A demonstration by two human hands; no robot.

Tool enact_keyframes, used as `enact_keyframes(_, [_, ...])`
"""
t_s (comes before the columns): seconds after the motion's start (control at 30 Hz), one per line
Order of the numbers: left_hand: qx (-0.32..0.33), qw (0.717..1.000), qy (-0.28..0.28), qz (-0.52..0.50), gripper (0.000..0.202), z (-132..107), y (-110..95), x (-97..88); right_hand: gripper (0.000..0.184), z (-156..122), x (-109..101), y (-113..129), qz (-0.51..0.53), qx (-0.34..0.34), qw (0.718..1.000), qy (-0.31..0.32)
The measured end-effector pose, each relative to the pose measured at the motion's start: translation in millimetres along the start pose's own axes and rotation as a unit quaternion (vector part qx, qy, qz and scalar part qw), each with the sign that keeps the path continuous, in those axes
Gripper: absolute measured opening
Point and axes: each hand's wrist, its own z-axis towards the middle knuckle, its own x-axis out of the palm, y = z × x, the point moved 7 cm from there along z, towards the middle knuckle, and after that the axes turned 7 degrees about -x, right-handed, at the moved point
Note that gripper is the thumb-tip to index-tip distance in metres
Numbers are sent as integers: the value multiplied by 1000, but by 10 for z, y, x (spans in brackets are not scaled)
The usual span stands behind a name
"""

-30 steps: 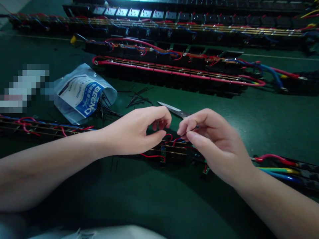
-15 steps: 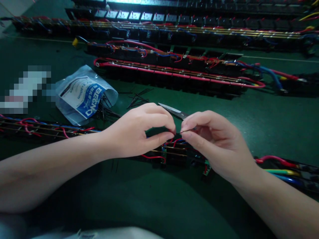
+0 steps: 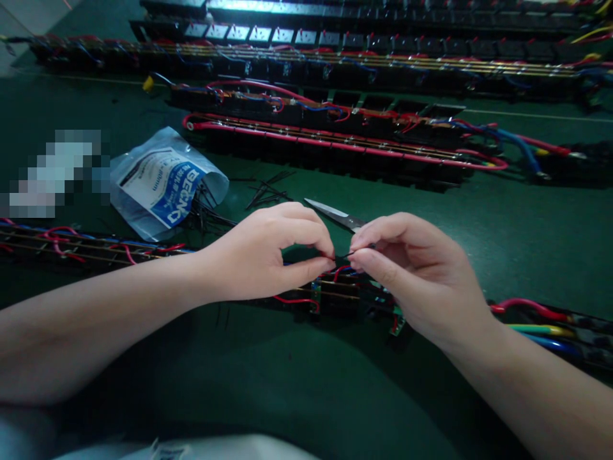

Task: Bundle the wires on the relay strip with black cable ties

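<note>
Between my two hands runs a thin black cable tie (image 3: 343, 257), pinched at both ends. My left hand (image 3: 272, 252) holds one end between thumb and forefinger. The other end sits between the thumb and fingertips of my right hand (image 3: 412, 268). Below them lies a long wired strip (image 3: 338, 291) with brass rails, red wires and small green circuit boards; my hands hide part of it. A pair of scissors (image 3: 332, 211) rests behind my right hand, its handles out of sight. Loose black cable ties (image 3: 268, 188) lie farther back.
An open plastic bag (image 3: 158, 179) spilling black cable ties stands behind my left forearm. Farther back lie another wired strip (image 3: 335, 137) with red cables and a long socket strip (image 3: 261, 35). Thick coloured cables (image 3: 541, 332) leave the near strip at right. The green tabletop (image 3: 287, 383) shows in front.
My hands have drawn very slightly apart, so a bit more of the cable tie shows between the fingertips. The view has shifted slightly; both pinches hold.
</note>
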Motion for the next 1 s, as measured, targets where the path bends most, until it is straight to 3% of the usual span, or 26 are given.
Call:
enact_keyframes(0.3, [-79,995,9,-65,19,37,62,-21,21,2,-65,-132,54,65,995,-58])
enact_keyframes(0.63, [-132,989,32,-66,15,37,137,23,16,4,-45,-202,-9,93,995,-38])
enact_keyframes(1.0, [-118,991,31,-57,14,41,131,27,16,44,10,-75,-96,66,993,20])
